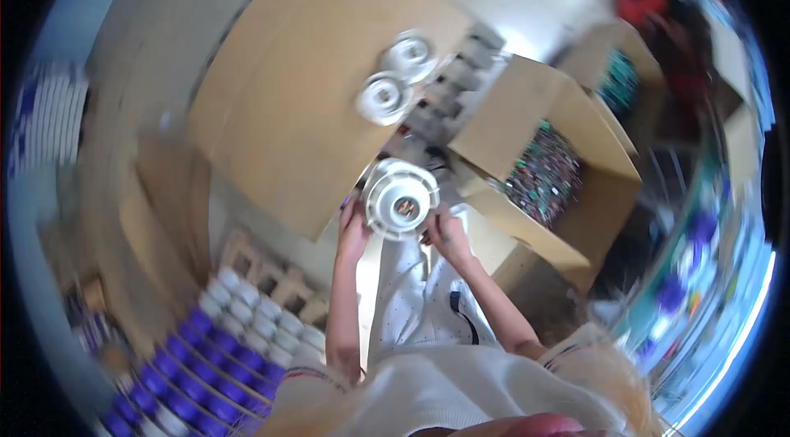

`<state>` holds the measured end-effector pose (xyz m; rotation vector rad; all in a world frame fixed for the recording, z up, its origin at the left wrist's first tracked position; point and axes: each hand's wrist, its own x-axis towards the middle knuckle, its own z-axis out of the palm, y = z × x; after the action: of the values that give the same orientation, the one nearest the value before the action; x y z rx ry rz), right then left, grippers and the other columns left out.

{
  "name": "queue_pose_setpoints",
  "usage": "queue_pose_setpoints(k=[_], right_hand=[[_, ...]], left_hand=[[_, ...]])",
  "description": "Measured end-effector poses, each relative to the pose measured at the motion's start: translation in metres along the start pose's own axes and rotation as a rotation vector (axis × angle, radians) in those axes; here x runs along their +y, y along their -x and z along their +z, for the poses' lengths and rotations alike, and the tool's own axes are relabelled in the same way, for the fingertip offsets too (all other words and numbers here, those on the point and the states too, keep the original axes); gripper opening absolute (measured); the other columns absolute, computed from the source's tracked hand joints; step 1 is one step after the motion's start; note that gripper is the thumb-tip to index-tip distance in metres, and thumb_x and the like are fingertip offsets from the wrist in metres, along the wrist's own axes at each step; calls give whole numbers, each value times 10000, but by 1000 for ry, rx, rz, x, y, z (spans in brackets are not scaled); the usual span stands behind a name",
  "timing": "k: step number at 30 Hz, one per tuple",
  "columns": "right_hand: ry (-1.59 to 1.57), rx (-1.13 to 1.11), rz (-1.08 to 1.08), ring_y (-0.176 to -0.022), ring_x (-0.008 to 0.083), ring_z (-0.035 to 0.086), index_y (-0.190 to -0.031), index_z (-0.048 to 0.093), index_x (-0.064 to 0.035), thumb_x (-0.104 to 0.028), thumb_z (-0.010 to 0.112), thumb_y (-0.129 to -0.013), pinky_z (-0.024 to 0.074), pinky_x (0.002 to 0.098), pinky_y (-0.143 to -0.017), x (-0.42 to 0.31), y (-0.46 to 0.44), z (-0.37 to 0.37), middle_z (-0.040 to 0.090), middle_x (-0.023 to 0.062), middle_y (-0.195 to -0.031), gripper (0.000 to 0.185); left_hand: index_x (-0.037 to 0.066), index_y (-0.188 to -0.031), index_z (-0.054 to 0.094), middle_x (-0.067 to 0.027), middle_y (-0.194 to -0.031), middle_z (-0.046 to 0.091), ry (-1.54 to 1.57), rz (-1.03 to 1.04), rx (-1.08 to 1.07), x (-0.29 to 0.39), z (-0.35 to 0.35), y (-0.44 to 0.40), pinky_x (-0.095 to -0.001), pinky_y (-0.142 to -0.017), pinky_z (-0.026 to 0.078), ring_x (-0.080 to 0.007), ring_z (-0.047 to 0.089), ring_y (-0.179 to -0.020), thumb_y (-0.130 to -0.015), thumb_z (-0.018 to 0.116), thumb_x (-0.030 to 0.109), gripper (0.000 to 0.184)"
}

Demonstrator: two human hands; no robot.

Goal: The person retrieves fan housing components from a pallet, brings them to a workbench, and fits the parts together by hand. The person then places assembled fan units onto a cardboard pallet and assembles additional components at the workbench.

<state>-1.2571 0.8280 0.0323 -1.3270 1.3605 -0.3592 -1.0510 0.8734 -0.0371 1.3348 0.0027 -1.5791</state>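
Between my two hands is a white round plastic housing (401, 200) with a ribbed rim, a deep round recess and something copper-coloured at its centre. My left hand (354, 225) grips its left side, fingers curled at the edge. On the opposite side my right hand (447, 233) has its fingers closed against the lower right rim. Both hands are slightly blurred, and some fingertips are hidden by the housing. Ahead, on the brown cardboard-coloured surface, lie a white round part (384, 97) and another similar white part (411, 55) touching or nearly touching it.
An open cardboard box (605, 215) at right holds many small dark and green pieces. Behind it stands another box (638, 50) with teal pieces. Grey blocks (457, 75) line the board's right edge. At lower left are rows of purple and white cylinders (206, 355).
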Motion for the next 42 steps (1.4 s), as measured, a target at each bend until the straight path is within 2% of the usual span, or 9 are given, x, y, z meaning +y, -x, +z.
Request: queue_pose_setpoints(k=[5,10,13,22,28,32,33,35,42], right_hand=[[301,272,-14,-556,313,586,-914,478,36,-228,493,-856,486,371,-567,20,103,-37,556,201,-589,271],[-211,627,108,-788,214,607,-1187,405,1,-288,625,-793,491,326,-690,15,237,-54,568,139,-913,536],[-908,844,56,-921,235,568,-1255,349,-21,-232,656,-764,471,341,-803,21,309,-51,528,177,-1081,616],[-1318,1682,-53,-899,206,590,-1206,458,-7,-80,597,-736,515,359,-751,111,509,-53,577,120,-1030,496],[-1347,2094,231,-673,159,598,-1160,499,18,-80,557,-730,511,294,-653,255,679,-58,596,65,-833,445],[-1362,2028,165,-736,129,586,-1069,549,-38,-151,524,-824,503,313,-659,328,743,-49,574,31,-867,271],[-1371,2059,172,-736,125,583,-1075,549,-39,-161,532,-828,498,304,-655,334,750,-51,574,27,-869,276],[-1413,2129,223,-783,120,574,-1107,546,-31,-173,556,-828,485,283,-684,345,762,-56,578,22,-892,313],[-1390,2005,308,-799,105,558,-1099,531,71,-118,611,-804,460,222,-724,333,785,-60,601,52,-896,359]], left_hand=[[67,-1132,457,-75,-1039,552,-312,-71,-294,3,63,59,-321,-667,568,-174,598,-883,-885,383,48,258],[58,-1139,455,-75,-1032,556,-537,-255,-548,-12,134,110,-299,-627,566,-173,609,-846,-866,431,85,276],[46,-1156,460,-72,-1014,573,-647,-394,-926,-45,197,154,-316,-618,553,-152,607,-843,-890,426,100,273],[53,-1256,391,-96,-1145,507,-1103,-612,-1523,-200,330,303,-343,-727,533,-201,598,-910,-920,435,179,361],[60,-1294,322,-134,-1235,418,-1129,-239,-1716,-381,380,380,-336,-821,462,-199,500,-1045,-795,631,156,595],[-78,-1275,262,-214,-1215,385,-1027,882,-1915,-535,425,405,-369,-863,416,-318,462,-1041,-590,801,234,926],[-108,-1276,241,-248,-1239,356,-1178,691,-1854,-552,435,424,-385,-949,344,-350,393,-1127,-532,821,251,1009],[-89,-1328,113,-274,-1315,267,-1302,820,-1811,-599,450,445,-405,-1026,268,-387,272,-1239,-498,836,280,1161],[-43,-1349,-15,-273,-1375,147,-1131,648,-1783,-657,466,483,-416,-1071,204,-393,205,-1277,-427,865,268,1313]])
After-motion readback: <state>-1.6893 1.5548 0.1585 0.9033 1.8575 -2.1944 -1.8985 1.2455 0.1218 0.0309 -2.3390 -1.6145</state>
